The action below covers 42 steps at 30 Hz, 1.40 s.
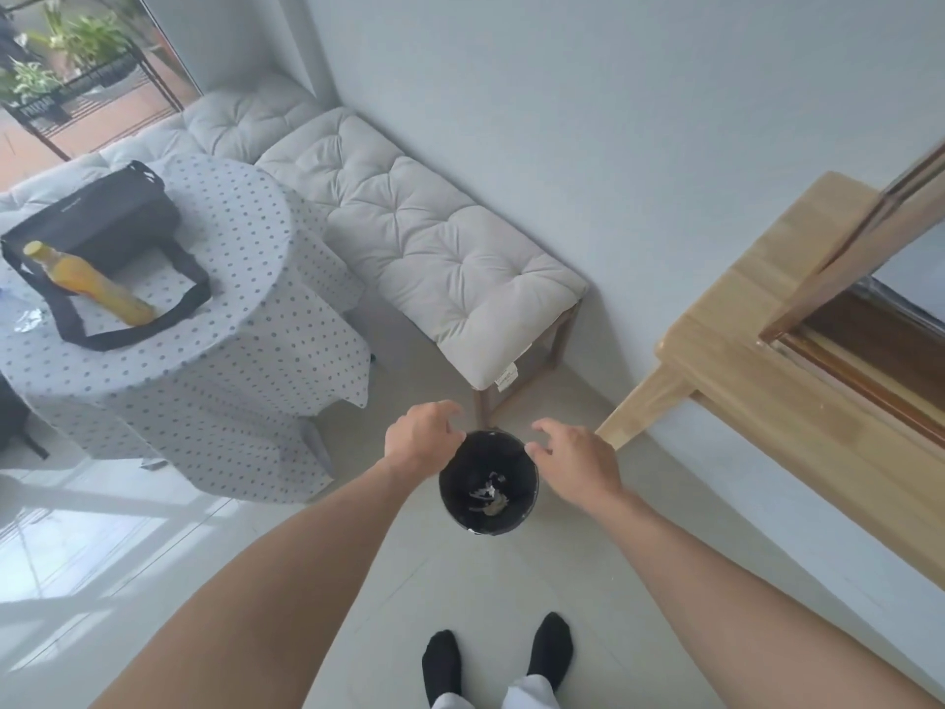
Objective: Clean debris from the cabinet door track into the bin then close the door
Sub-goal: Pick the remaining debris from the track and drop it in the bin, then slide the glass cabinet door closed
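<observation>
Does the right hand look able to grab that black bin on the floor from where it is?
Probably yes. The right hand hovers open beside the bin rim, nothing lies between them, and the left hand flanks the other side.

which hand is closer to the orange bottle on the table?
Left. The left hand is over the bin's left rim, on the side toward the orange bottle; the right hand is over the opposite rim, farther away.

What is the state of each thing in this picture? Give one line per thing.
Round black bin: upright on floor, scraps inside.
Left hand: open, empty, beside bin's rim.
Right hand: open, empty, beside bin's rim.
Yellow plastic bottle: capped, lying on black bag's strap.
</observation>
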Tool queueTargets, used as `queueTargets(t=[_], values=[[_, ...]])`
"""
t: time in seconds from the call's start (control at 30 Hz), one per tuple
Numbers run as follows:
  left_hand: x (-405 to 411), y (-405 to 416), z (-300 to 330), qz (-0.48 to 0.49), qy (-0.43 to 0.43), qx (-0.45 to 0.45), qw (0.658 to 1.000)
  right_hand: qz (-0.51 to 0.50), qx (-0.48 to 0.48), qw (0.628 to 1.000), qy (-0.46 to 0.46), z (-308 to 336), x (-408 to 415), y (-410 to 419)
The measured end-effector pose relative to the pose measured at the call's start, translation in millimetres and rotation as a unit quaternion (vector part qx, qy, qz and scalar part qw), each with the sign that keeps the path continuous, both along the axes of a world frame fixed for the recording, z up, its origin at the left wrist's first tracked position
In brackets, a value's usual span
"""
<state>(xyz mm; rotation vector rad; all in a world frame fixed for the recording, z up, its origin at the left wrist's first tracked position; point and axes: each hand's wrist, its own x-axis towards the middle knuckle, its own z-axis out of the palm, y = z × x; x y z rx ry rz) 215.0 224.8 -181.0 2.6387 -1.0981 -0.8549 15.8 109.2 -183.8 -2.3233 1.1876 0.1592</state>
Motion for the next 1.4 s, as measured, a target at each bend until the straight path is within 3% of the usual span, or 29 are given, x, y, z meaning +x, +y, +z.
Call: queueTargets(t=[0.27, 0.57, 0.83, 1.1, 1.3, 1.4], values=[[-11.5, -2.9, 34.9, -0.039, -0.015, -0.023, 0.999, -0.058, -0.020, 0.998, -0.029, 37.1, -21.7, 3.5], [-39.8, -37.5, 121.6, -0.114, -0.022, -0.105, 0.988, -0.160, -0.090, 0.981, -0.064, 126.6, -85.5, 10.0], [-111.7, -88.9, 194.9, -0.224, -0.039, -0.200, 0.953, -0.286, -0.182, 0.938, -0.074, 195.0, -179.4, 11.3], [-191.6, -116.8, 225.7, -0.322, -0.041, -0.243, 0.914, -0.376, -0.255, 0.886, -0.093, 218.8, -268.4, 16.0], [-216.4, -133.1, 236.5, -0.296, -0.035, -0.285, 0.911, -0.399, -0.318, 0.853, -0.108, 225.8, -320.8, 14.0], [-218.9, -146.1, 245.3, -0.268, -0.015, -0.308, 0.913, -0.361, -0.406, 0.836, -0.071, 229.4, -345.6, 7.4]])
